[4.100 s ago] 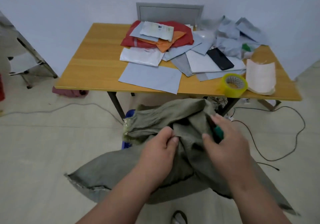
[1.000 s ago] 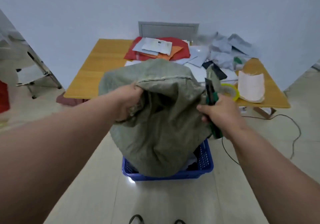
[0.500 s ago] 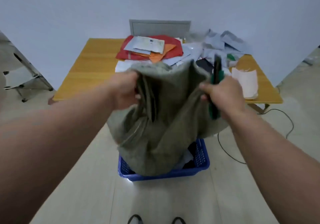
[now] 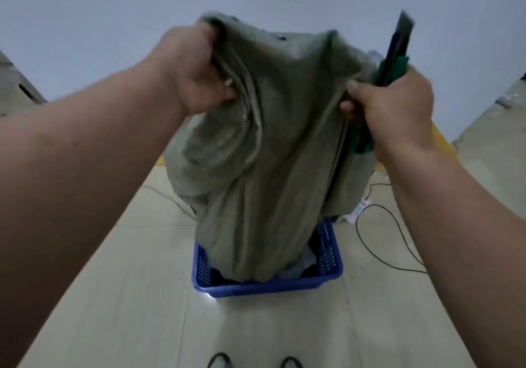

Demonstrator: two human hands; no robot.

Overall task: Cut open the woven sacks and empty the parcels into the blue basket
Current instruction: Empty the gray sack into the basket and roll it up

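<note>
A grey-green woven sack (image 4: 264, 168) hangs upside down, its lower end inside the blue basket (image 4: 273, 286) on the floor. My left hand (image 4: 193, 74) grips the sack's upper left corner. My right hand (image 4: 392, 105) grips the upper right edge together with a green-handled utility knife (image 4: 395, 51) whose blade end points up. A few pale parcels (image 4: 301, 265) show in the basket beside the sack; the rest is hidden by the cloth.
The sack hides most of the wooden table; only yellow edges (image 4: 439, 139) show. Black cables (image 4: 398, 239) trail across the floor to the basket's right. Two shoe tips (image 4: 253, 360) show at the bottom edge. Pale floor lies to the left.
Both hands have lifted the sack higher, so it now hangs stretched over the basket and covers the table. The camera has tilted with it.
</note>
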